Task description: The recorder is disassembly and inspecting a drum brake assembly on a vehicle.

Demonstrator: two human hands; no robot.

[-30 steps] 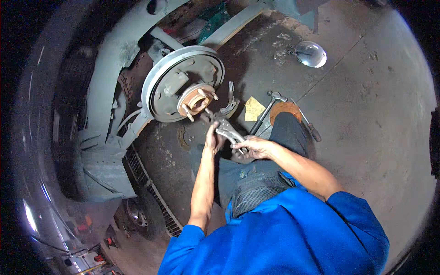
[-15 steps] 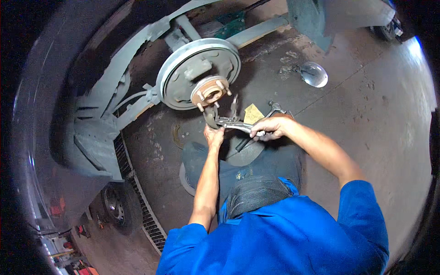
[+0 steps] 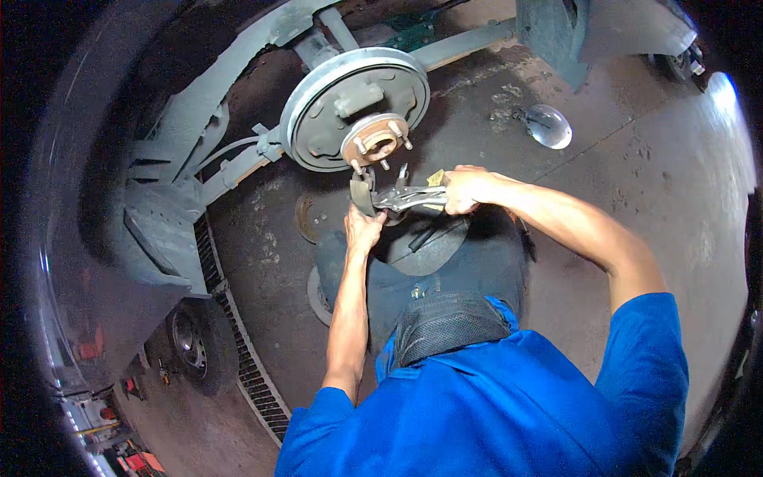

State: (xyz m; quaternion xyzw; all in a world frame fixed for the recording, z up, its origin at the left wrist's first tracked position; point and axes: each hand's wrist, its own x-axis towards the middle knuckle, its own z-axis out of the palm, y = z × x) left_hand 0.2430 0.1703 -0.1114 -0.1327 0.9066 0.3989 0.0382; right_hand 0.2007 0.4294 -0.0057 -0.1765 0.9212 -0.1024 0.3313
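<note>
My left hand point(image 3: 363, 230) is closed round the lower end of a curved brake shoe point(image 3: 362, 197), just below the rusty wheel hub point(image 3: 375, 138) with its studs. Locking pliers point(image 3: 420, 197) reach across from the right, their jaws against the shoe and the small parts beside it; whether they are clamped I cannot tell. My right hand point(image 3: 469, 191) grips the pliers' handles. Behind the hub is the round grey backing plate point(image 3: 322, 119). A black tool handle point(image 3: 421, 240) shows beneath the pliers. A yellow card point(image 3: 435, 178) is partly hidden by my right hand.
The axle beam point(image 3: 469, 52) runs behind the backing plate. A shiny round dish point(image 3: 548, 127) lies on the floor at the far right. Another curved shoe point(image 3: 305, 220) lies left of my hands. A floor grate point(image 3: 238, 334) and a wheel point(image 3: 200, 350) are at the left.
My right hand has shifted up and now wraps the pliers' handles, covering most of the yellow card. The brake shoe in my left hand has moved slightly up and left. The view has shifted a little.
</note>
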